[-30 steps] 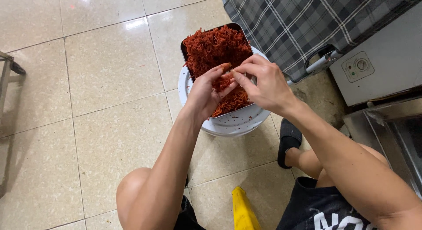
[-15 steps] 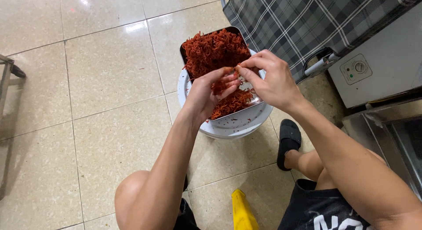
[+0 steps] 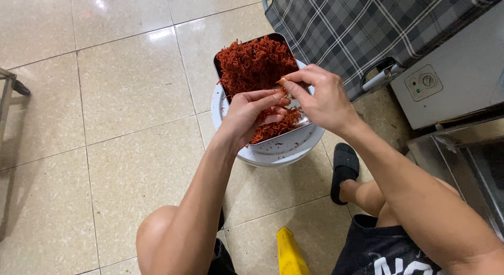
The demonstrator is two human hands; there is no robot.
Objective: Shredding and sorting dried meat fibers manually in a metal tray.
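— Nearest the camera?
— Bare knees, dark shorts with white print (image 3: 391,251), a yellow pointed object (image 3: 289,254) standing between the legs on the tiled floor (image 3: 105,149). A black slipper (image 3: 344,167) on the right foot.

— And the hands?
— Both raised over the near end of the metal tray (image 3: 291,138). Left hand (image 3: 252,115) curled, fingers (image 3: 270,101) pinched closed on a tuft of red shredded strands (image 3: 254,65). Right hand (image 3: 323,96) just beside it, fingertips (image 3: 286,86) pressed together on a few of the same strands, touching the left hand's thumb.

— Where does the red stuff sit?
— Heaped in the rectangular tray, piled highest at the far end, thinner under the hands. Tray resting across a round white tub (image 3: 273,157) standing on the floor.

— Farther off?
— To the right, a grey plaid fabric (image 3: 367,28) with a black-and-chrome handle (image 3: 383,75) at its edge. Beside that, a grey metal box (image 3: 457,80) bearing a small square pale panel with a round dial and a green dot. Below it, a steel bin (image 3: 462,164), partly cut off. At the far left edge, a thin metal frame leg (image 3: 8,96).
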